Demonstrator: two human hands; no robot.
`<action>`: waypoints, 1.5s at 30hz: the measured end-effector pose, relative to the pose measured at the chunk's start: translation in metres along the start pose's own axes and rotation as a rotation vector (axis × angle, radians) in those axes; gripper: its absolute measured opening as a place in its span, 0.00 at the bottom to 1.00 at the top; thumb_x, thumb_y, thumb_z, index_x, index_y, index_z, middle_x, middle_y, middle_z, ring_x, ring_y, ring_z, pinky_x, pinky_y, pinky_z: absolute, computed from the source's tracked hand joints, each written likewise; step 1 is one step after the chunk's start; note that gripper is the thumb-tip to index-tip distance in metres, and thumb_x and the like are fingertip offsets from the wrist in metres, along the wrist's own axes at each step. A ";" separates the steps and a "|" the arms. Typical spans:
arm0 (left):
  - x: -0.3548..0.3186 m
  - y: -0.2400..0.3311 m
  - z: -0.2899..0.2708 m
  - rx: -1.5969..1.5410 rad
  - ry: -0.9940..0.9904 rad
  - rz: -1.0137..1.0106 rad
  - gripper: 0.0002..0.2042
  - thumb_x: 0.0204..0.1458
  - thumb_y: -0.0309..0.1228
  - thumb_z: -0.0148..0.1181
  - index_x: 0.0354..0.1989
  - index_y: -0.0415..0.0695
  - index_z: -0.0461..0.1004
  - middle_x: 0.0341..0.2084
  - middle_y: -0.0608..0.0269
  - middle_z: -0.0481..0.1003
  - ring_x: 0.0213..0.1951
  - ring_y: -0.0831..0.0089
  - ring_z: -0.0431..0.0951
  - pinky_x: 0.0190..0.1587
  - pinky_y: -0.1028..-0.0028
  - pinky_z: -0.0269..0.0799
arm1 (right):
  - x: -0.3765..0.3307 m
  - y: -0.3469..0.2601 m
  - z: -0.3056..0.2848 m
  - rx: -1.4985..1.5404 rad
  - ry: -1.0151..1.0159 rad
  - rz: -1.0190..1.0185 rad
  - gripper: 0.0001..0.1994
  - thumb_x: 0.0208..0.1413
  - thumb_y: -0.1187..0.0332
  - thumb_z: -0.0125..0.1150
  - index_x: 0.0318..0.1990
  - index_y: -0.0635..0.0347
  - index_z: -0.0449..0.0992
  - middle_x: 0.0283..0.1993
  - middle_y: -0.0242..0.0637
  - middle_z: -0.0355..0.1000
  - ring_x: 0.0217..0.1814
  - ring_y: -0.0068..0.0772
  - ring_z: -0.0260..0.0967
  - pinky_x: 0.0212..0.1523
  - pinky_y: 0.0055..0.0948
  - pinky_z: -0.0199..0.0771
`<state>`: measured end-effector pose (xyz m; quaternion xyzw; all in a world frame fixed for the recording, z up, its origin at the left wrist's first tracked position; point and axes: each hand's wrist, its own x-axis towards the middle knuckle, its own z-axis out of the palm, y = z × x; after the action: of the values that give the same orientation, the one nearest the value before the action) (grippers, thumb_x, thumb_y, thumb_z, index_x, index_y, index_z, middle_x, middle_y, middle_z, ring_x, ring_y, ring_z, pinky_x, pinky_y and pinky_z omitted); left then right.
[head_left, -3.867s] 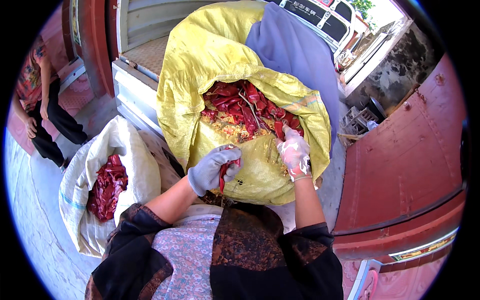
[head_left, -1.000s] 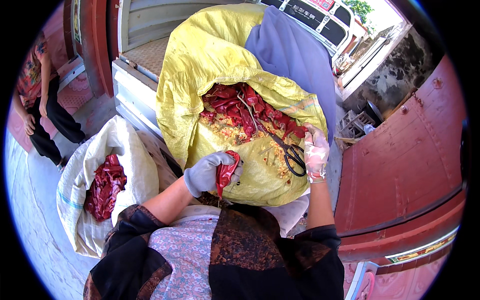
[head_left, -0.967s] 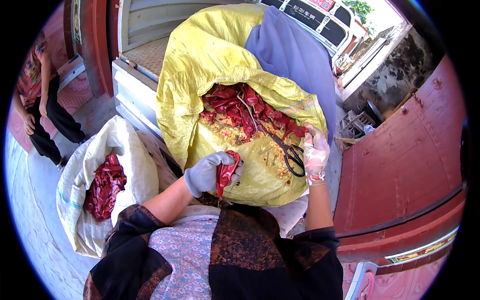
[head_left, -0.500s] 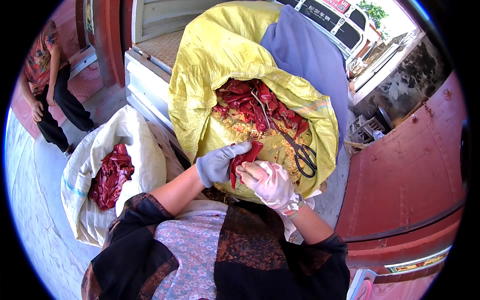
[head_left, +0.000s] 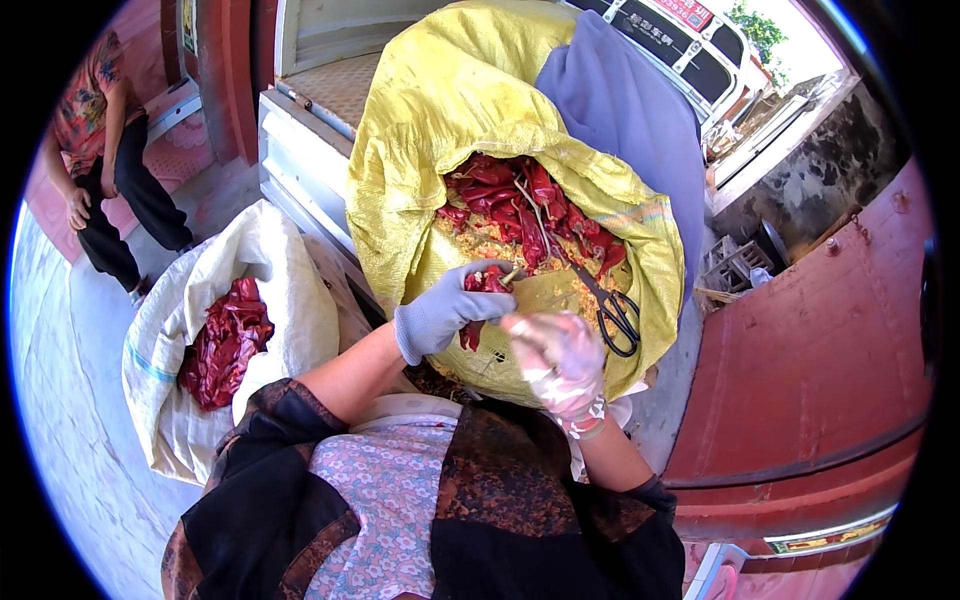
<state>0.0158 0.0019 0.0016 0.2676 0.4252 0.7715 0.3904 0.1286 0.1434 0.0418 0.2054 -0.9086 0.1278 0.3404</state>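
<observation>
A dried red chili pepper (head_left: 487, 281) is gripped in my left hand (head_left: 440, 308), which wears a grey glove. Pale seeds and a greenish stem show at the pepper's top, and its red lower part hangs below my fingers. Just to the right is my right hand (head_left: 560, 365), in a white and pink patterned glove; motion smears its fingers. Both hands are over the near edge of a yellow woven sack (head_left: 430, 120). Deeper in its mouth lie more red chili peppers (head_left: 500, 200) among scattered seeds. Black-handled scissors (head_left: 612, 310) rest on the sack, right of my hands.
To the left stands a white woven sack (head_left: 150, 390) holding red pepper pieces (head_left: 230, 340). A seated person (head_left: 105, 150) is at the far left. Behind the yellow sack are a metal vehicle bed (head_left: 300, 145) and a bluish cloth (head_left: 620, 110). A red metal door (head_left: 800, 350) is on the right.
My right hand has drawn away from the pepper, to the right and slightly down. The pepper in my left hand now shows its seedy, stemmed end.
</observation>
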 end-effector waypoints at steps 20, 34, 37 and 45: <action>0.000 0.000 -0.002 0.305 -0.177 0.062 0.07 0.52 0.28 0.58 0.38 0.40 0.73 0.18 0.73 0.67 0.21 0.86 0.62 0.23 0.82 0.57 | 0.017 0.009 0.030 1.141 0.246 0.992 0.01 0.52 0.79 0.57 0.31 0.66 0.74 0.34 0.36 0.74 0.36 0.22 0.71 0.41 0.19 0.69; -0.008 0.011 -0.009 0.096 -0.329 0.000 0.15 0.53 0.39 0.55 0.34 0.36 0.71 0.14 0.71 0.64 0.16 0.85 0.59 0.20 0.82 0.53 | 0.023 0.010 0.033 1.288 0.186 0.769 0.10 0.55 0.72 0.54 0.43 0.66 0.74 0.38 0.37 0.76 0.33 0.21 0.67 0.34 0.21 0.70; -0.011 0.009 -0.014 -0.138 -0.429 -0.109 0.22 0.53 0.47 0.53 0.35 0.35 0.70 0.13 0.70 0.63 0.14 0.85 0.57 0.19 0.82 0.50 | 0.031 0.017 0.022 0.905 -0.034 0.439 0.10 0.52 0.75 0.54 0.42 0.65 0.76 0.44 0.42 0.74 0.42 0.25 0.66 0.42 0.25 0.69; -0.003 -0.018 -0.012 -0.388 -0.427 -0.162 0.22 0.54 0.51 0.51 0.33 0.39 0.69 0.14 0.69 0.64 0.15 0.82 0.60 0.18 0.81 0.52 | 0.029 0.006 0.017 0.507 0.103 0.344 0.06 0.47 0.78 0.59 0.33 0.64 0.78 0.26 0.37 0.72 0.28 0.28 0.71 0.29 0.25 0.69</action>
<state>0.0155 -0.0001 -0.0200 0.3093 0.1981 0.7312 0.5749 0.0967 0.1338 0.0480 0.1202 -0.8508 0.4162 0.2974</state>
